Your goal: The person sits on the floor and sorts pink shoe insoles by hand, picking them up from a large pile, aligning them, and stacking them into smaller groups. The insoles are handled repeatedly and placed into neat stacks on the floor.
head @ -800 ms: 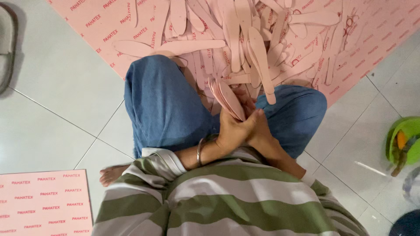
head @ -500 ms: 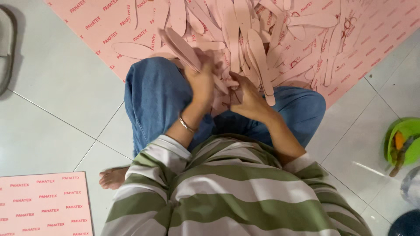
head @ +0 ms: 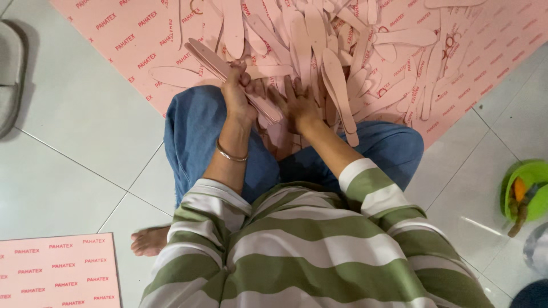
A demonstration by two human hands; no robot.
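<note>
At the far left edge lies one grey sandal on the white tiled floor. In the lower left corner sits one pink printed sheet, and a second, much larger pink sheet spreads across the top. The left hand has its fingers curled tight around a stack of pink insole cutouts; how many are in the stack cannot be told. The stack's long axis runs diagonally, its far end pointing up and to the left, its near end down and to the right above the blue-jeaned knee. Just beside it, the right hand rests with fingers spread wide and flat on the loose pile of insole cutouts, too many and too overlapped to count. One green bowl stands at the far right
</note>
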